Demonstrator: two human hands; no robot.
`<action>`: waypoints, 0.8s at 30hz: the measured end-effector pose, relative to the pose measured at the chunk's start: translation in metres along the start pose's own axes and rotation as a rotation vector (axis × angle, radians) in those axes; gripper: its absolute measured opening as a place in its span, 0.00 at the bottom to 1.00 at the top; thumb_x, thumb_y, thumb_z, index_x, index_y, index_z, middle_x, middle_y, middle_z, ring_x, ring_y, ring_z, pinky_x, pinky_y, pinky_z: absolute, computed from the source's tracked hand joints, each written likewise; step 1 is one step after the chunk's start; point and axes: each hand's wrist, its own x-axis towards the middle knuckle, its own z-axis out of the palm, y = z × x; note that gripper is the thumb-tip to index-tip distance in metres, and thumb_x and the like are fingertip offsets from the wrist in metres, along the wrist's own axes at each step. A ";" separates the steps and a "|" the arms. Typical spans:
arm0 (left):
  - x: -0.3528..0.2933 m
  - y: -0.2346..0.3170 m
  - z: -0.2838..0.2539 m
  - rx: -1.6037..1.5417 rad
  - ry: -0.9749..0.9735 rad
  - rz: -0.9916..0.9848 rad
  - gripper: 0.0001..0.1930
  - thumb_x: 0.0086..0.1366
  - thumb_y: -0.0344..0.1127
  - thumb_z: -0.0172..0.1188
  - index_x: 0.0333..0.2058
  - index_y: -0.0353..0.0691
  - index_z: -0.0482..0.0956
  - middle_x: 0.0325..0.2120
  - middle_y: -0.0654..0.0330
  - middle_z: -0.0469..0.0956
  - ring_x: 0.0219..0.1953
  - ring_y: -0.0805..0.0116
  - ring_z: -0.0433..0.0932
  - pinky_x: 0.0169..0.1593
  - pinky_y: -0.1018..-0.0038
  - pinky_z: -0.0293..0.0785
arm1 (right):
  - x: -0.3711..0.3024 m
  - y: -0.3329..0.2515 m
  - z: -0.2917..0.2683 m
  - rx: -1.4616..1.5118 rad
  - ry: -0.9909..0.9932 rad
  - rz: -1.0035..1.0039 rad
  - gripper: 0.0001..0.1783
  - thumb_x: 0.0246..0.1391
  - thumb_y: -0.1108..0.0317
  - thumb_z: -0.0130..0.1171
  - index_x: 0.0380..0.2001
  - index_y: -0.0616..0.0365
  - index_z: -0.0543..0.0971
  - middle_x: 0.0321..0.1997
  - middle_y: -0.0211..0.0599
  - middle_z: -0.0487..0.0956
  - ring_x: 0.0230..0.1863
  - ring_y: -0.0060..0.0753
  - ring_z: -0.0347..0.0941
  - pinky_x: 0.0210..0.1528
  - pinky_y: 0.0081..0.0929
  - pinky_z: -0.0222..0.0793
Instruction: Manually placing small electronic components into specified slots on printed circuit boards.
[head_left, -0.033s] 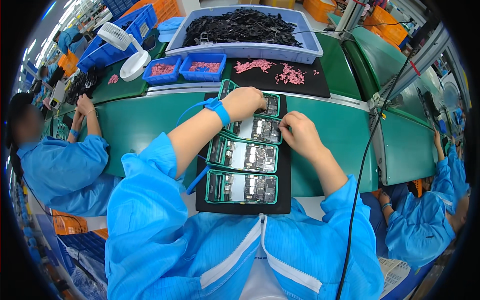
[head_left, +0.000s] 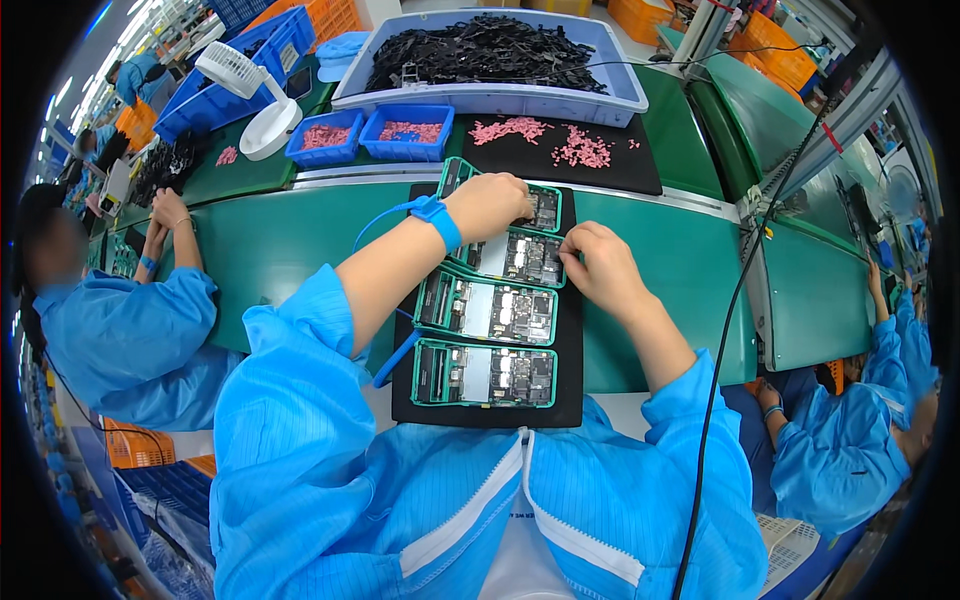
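Note:
Several opened phones in green frames, with bare circuit boards, lie in a column on a black mat [head_left: 568, 385]. My left hand [head_left: 490, 205] reaches over the farthest phone [head_left: 546, 208]; its fingers are bent together against the board, their tips partly hidden. My right hand [head_left: 605, 265] is at the right end of the second phone [head_left: 530, 258], thumb and forefinger pinched at its edge. Whatever either hand holds is too small or hidden to make out. Nearer me lie a third phone [head_left: 515, 312] and a fourth phone [head_left: 500, 375]. A blue wrist strap [head_left: 436, 222] circles my left wrist.
Beyond the green bench [head_left: 660, 270] stand two blue trays [head_left: 405, 152] of pink pieces, loose pink pieces [head_left: 580, 150], and a large tub [head_left: 490, 98] of black parts. A white fan [head_left: 268, 130] stands left. A black cable [head_left: 745, 270] hangs at right. Co-workers sit on both sides.

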 end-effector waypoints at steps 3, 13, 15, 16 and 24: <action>0.000 0.005 -0.005 0.031 -0.037 0.005 0.08 0.54 0.32 0.57 0.31 0.45 0.84 0.34 0.59 0.78 0.44 0.58 0.77 0.47 0.65 0.73 | 0.003 -0.001 0.002 0.030 -0.004 -0.011 0.03 0.44 0.76 0.60 0.23 0.61 0.75 0.32 0.40 0.76 0.36 0.45 0.74 0.39 0.36 0.71; -0.008 0.005 -0.003 0.017 -0.042 -0.065 0.12 0.62 0.43 0.56 0.33 0.43 0.84 0.37 0.60 0.78 0.45 0.60 0.76 0.48 0.65 0.70 | 0.011 -0.005 0.004 0.046 -0.098 -0.056 0.05 0.40 0.78 0.59 0.24 0.61 0.75 0.37 0.40 0.76 0.38 0.43 0.74 0.39 0.34 0.72; -0.006 0.008 -0.007 0.041 -0.089 -0.082 0.12 0.61 0.43 0.56 0.34 0.46 0.84 0.37 0.60 0.78 0.45 0.60 0.76 0.48 0.65 0.70 | 0.011 -0.006 0.005 0.034 -0.127 -0.056 0.05 0.41 0.78 0.60 0.25 0.62 0.75 0.37 0.40 0.76 0.37 0.43 0.74 0.39 0.34 0.72; -0.006 0.006 -0.007 0.039 -0.087 -0.084 0.11 0.62 0.43 0.56 0.35 0.47 0.85 0.37 0.60 0.78 0.45 0.61 0.75 0.48 0.65 0.70 | 0.013 -0.007 0.004 0.038 -0.129 -0.053 0.05 0.43 0.78 0.60 0.25 0.62 0.74 0.36 0.41 0.76 0.38 0.43 0.74 0.39 0.34 0.72; -0.040 -0.019 -0.011 -0.557 0.756 -0.497 0.09 0.60 0.33 0.59 0.37 0.42 0.83 0.32 0.53 0.80 0.35 0.57 0.80 0.40 0.69 0.76 | 0.012 -0.016 -0.002 -0.050 -0.150 -0.061 0.04 0.46 0.77 0.58 0.28 0.62 0.75 0.34 0.40 0.74 0.40 0.46 0.72 0.43 0.37 0.69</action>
